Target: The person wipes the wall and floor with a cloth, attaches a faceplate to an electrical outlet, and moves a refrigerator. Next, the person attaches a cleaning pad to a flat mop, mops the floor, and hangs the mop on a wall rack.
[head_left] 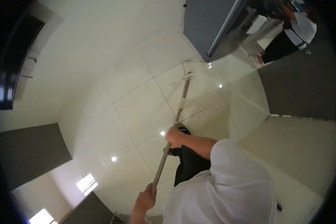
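Observation:
My right hand (175,136) is closed around the middle of a long grey pole (162,164), above my dark-shod feet. Lower and to the left, my left hand (146,198) grips the pole's upper end. The pole slants away across the glossy tiled floor (138,115). At its far end a pale mop head (188,76) rests on the tiles; its outline is blurred and faint.
A grey fridge-like cabinet (203,26) stands beyond the mop head. Another person (293,35) in a white top is at the upper right, beside a dark panel (302,86). A black screen (16,63) hangs at the left; a dark cabinet (31,153) is below it.

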A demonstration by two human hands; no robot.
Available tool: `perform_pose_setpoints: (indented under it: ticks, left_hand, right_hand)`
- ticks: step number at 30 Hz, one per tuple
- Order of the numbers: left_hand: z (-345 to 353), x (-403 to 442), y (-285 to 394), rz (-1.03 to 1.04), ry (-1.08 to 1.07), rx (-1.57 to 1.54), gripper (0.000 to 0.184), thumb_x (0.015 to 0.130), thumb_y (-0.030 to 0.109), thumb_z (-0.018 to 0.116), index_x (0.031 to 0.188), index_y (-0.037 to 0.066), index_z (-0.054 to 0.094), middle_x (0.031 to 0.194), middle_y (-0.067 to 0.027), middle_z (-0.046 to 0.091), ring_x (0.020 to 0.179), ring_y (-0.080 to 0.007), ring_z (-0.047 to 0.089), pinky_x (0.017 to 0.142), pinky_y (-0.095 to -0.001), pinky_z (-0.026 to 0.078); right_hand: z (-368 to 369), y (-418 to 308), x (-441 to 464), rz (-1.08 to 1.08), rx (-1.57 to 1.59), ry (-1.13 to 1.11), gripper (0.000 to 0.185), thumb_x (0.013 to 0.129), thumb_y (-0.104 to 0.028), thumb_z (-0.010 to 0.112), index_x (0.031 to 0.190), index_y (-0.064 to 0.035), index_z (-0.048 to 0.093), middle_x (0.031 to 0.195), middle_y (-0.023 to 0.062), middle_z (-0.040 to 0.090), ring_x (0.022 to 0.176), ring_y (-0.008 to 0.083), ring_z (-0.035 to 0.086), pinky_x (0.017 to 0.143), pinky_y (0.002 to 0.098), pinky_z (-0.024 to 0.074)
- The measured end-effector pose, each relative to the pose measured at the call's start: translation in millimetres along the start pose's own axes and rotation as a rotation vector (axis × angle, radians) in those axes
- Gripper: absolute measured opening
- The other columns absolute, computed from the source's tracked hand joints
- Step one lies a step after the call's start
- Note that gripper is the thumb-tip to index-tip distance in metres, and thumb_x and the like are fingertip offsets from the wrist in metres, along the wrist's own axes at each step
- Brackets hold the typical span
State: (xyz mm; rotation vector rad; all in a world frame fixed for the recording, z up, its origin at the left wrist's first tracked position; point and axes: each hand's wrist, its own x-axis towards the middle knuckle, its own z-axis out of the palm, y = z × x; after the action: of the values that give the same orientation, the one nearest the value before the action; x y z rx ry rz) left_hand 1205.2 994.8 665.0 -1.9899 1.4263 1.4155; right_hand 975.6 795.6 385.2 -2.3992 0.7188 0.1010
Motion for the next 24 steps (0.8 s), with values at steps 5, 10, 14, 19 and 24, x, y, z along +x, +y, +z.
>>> perform_pose_setpoints:
  ticks: [5, 10, 14, 19, 24]
  left_hand:
    - [30.3, 25.9, -14.7, 0.004, 0.126, -0.083, 0.044, 0.1, 0.038, 0.043, 0.133, 0.011, 0.051, 0.091, -0.0222, 0.069, 0.086, -0.0448, 0.065, 0.077, -0.0521, 0.051]
    - [101.0, -78.5, -95.4, -0.242, 0.178, -0.085, 0.048, 0.1, 0.035, 0.046, 0.135, 0.004, 0.049, 0.088, -0.024, 0.066, 0.083, -0.0381, 0.067, 0.072, -0.0466, 0.053]
    - [120.2, -91.8, -88.6, -0.357, 0.188, -0.102, 0.049, 0.101, 0.032, 0.042, 0.139, 0.002, 0.045, 0.104, -0.0279, 0.062, 0.093, -0.0394, 0.064, 0.077, -0.0487, 0.052]
    - [70.7, 11.5, -27.2, -0.415, 0.142, -0.153, 0.05, 0.102, 0.031, 0.04, 0.143, 0.002, 0.04, 0.117, -0.0312, 0.06, 0.103, -0.0419, 0.061, 0.081, -0.0521, 0.05]
    - [-31.9, 113.7, 21.1, -0.204, 0.184, 0.275, 0.052, 0.101, 0.034, 0.043, 0.143, 0.004, 0.04, 0.067, -0.0201, 0.065, 0.065, -0.0354, 0.068, 0.057, -0.0444, 0.053]
  right_hand:
    - [25.7, 20.7, 9.5, 0.068, 0.022, -0.101, 0.022, 0.059, -0.024, 0.075, 0.072, -0.0068, 0.071, 0.074, 0.0163, 0.067, 0.079, 0.0355, 0.066, 0.081, 0.0487, 0.0495]
    - [52.7, -119.7, 36.8, -0.207, 0.17, -0.192, 0.012, 0.06, -0.018, 0.071, 0.061, -0.006, 0.068, 0.066, 0.0165, 0.066, 0.073, 0.0354, 0.067, 0.081, 0.0474, 0.0512]
    - [81.0, -181.3, 72.5, -0.442, 0.157, -0.226, 0.007, 0.058, -0.013, 0.068, 0.064, -0.0086, 0.069, 0.069, 0.0149, 0.067, 0.073, 0.0342, 0.067, 0.082, 0.0444, 0.0503]
    - [109.2, -55.3, 179.5, -0.36, 0.063, -0.101, 0.007, 0.06, -0.015, 0.07, 0.06, -0.009, 0.067, 0.067, 0.0106, 0.066, 0.07, 0.0309, 0.065, 0.076, 0.0405, 0.0501]
    - [50.1, 62.1, 204.3, -0.12, 0.122, 0.276, 0.01, 0.057, -0.017, 0.072, 0.06, -0.0108, 0.064, 0.071, 0.0075, 0.063, 0.083, 0.0282, 0.058, 0.086, 0.0381, 0.0442]
